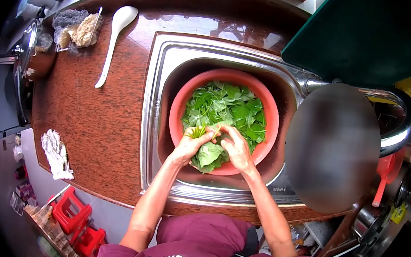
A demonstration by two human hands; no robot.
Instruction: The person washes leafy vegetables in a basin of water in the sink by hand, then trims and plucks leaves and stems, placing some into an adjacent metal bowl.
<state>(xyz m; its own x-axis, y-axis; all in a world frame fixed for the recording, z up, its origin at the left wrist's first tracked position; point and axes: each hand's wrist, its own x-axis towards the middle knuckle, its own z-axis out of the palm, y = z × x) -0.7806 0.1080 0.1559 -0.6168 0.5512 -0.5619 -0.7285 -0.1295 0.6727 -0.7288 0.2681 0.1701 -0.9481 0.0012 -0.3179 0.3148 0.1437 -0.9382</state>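
A red plastic basin (272, 104) sits inside the steel sink (155, 95), filled with leafy greens (230, 103). Over its near side, my left hand (191, 146) is closed around a bunch of green stems (197, 131), whose leaves (210, 156) hang down between my hands. My right hand (236, 148) is close beside it, its fingertips pinched on a pale stem at the bunch. The undersides of the fingers on both hands are partly hidden.
A white ladle (115, 37) and bagged scouring pads (80, 28) lie on the brown counter (106, 125). A crumpled white cloth (56, 154) lies at its front edge. The faucet (406, 125) and a dark green board (354, 39) stand right. Red stools (71, 210) are below left.
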